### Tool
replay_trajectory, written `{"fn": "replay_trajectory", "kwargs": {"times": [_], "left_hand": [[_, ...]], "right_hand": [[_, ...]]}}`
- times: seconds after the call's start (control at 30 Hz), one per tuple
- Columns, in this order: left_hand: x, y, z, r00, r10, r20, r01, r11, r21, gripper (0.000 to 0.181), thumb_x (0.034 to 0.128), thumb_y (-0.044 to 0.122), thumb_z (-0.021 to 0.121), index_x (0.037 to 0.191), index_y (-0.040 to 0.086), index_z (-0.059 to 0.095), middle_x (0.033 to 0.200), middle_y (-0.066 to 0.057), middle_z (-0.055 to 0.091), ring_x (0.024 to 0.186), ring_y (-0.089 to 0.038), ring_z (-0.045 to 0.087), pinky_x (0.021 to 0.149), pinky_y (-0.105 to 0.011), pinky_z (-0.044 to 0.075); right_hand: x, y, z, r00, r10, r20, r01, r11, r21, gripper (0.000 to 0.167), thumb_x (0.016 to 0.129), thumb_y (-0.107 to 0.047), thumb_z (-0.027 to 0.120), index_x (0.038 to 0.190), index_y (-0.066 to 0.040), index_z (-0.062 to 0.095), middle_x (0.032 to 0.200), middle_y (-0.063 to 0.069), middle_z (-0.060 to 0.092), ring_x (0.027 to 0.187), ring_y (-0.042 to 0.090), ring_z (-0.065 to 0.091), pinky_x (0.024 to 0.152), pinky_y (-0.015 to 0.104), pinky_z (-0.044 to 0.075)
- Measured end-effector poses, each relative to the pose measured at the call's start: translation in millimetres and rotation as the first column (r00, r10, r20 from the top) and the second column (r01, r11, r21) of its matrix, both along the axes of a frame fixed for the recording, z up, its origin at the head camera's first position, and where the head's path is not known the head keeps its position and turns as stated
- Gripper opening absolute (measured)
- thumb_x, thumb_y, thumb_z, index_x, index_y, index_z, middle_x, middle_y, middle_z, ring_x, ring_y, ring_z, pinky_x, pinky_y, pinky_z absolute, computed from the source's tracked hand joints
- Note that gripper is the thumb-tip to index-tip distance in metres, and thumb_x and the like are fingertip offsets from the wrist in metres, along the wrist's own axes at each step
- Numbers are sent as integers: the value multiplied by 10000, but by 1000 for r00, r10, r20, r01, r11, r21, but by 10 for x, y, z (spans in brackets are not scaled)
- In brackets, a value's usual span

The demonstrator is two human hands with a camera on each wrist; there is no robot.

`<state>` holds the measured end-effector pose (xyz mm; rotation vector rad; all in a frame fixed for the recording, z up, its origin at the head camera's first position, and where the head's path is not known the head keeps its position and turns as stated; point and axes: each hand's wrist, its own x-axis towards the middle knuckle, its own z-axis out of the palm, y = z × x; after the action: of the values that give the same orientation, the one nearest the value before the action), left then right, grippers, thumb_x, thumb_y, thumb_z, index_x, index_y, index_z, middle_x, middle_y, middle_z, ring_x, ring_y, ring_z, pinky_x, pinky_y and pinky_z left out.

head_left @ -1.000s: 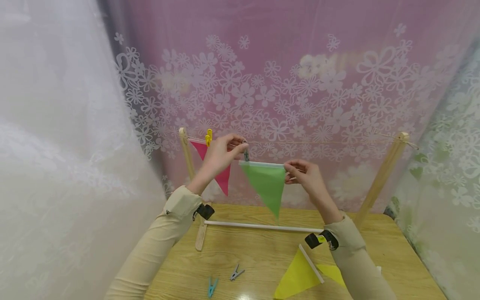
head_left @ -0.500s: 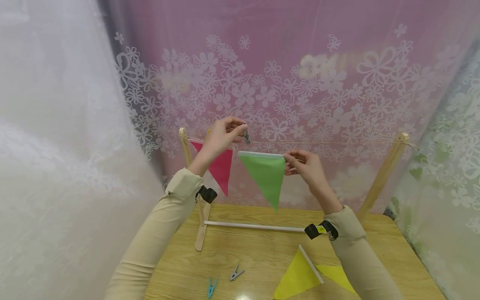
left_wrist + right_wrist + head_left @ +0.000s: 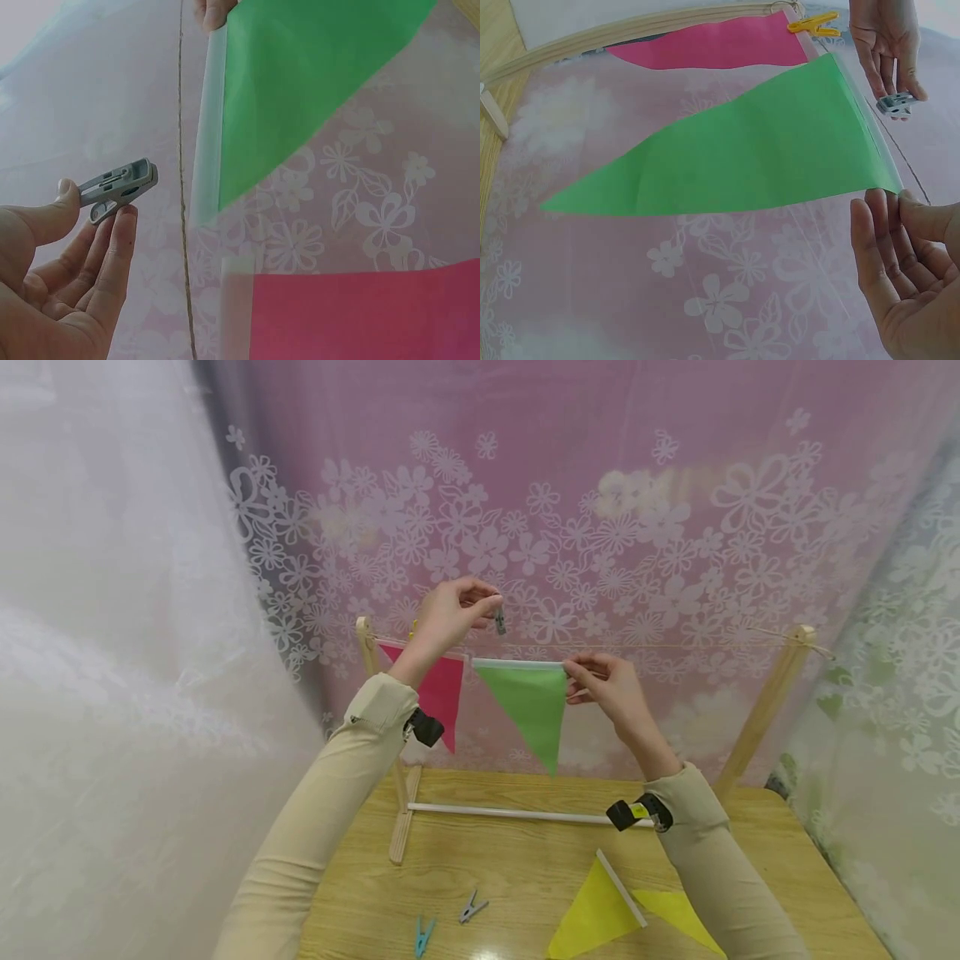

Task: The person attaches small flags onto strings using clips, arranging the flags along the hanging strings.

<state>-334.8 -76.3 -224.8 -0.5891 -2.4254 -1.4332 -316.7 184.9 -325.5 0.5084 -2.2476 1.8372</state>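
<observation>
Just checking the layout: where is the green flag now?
In the head view, the green flag is near centre, right of the red flag, its corner pinched by the right hand.

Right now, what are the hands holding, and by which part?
The left hand holds a gray clothespin by its handles; the right hand, the green flag by a top corner.

Mid-frame, the held pennant (image 3: 527, 703) is right of the hung pennant (image 3: 444, 695) — loose clothespins (image 3: 468, 911) lie on the table (image 3: 517, 864) at bottom centre, spare pennants (image 3: 597, 910) at lower right
</observation>
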Motion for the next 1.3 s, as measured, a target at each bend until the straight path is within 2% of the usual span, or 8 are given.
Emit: {"fn": "replay_trajectory", "kwargs": {"times": [0.2, 0.63, 0.9, 1.13, 1.3], "left_hand": [[-30, 71, 40, 1000, 5, 6, -5, 999, -38, 282, 982, 307, 689, 1166, 96, 722, 1015, -86, 743, 857, -192, 749, 791, -273, 593], [-48, 202, 3, 999, 29, -31, -34, 984, -174, 251, 975, 347, 693, 1112, 146, 752, 975, -24, 761, 829, -143, 731, 777, -306, 570], [-21, 213, -45, 999, 1, -39, -8, 983, -181, 205, 974, 301, 706, 1088, 139, 759, 1006, -41, 764, 862, -206, 741, 766, -298, 580], [32, 203, -79, 1000, -25, -3, 24, 984, -177, 210, 971, 309, 710, 1073, 132, 757, 991, -50, 755, 896, -267, 739, 760, -312, 592], [43, 199, -99, 1000, -23, -13, 20, 981, -194, 205, 960, 308, 723, 1057, 133, 764, 983, -42, 760, 868, -254, 748, 737, -283, 583]], "right_hand": [[-10, 4, 19, 1000, -3, -5, 3, 1000, 2, 409, 1008, -234, 656, 1229, 109, 625, 889, 5, 695, 738, 107, 690, 714, 355, 628], [-26, -15, -7, 1000, -12, -22, 12, 1000, 15, 396, 1004, -237, 663, 1204, 104, 643, 897, 18, 696, 730, 109, 690, 699, 328, 626], [-15, -23, -5, 1000, -12, -13, 12, 1000, 4, 414, 1005, -241, 661, 1227, 106, 632, 876, -23, 695, 732, 97, 688, 705, 320, 625], [32, -59, 10, 999, -24, -24, 24, 1000, -2, 399, 1003, -240, 663, 1216, 97, 642, 882, -10, 690, 732, 100, 686, 701, 318, 624], [76, -100, 17, 998, -47, -44, 47, 999, -17, 389, 993, -237, 679, 1200, 92, 657, 874, -13, 694, 718, 101, 688, 690, 314, 624]]}}
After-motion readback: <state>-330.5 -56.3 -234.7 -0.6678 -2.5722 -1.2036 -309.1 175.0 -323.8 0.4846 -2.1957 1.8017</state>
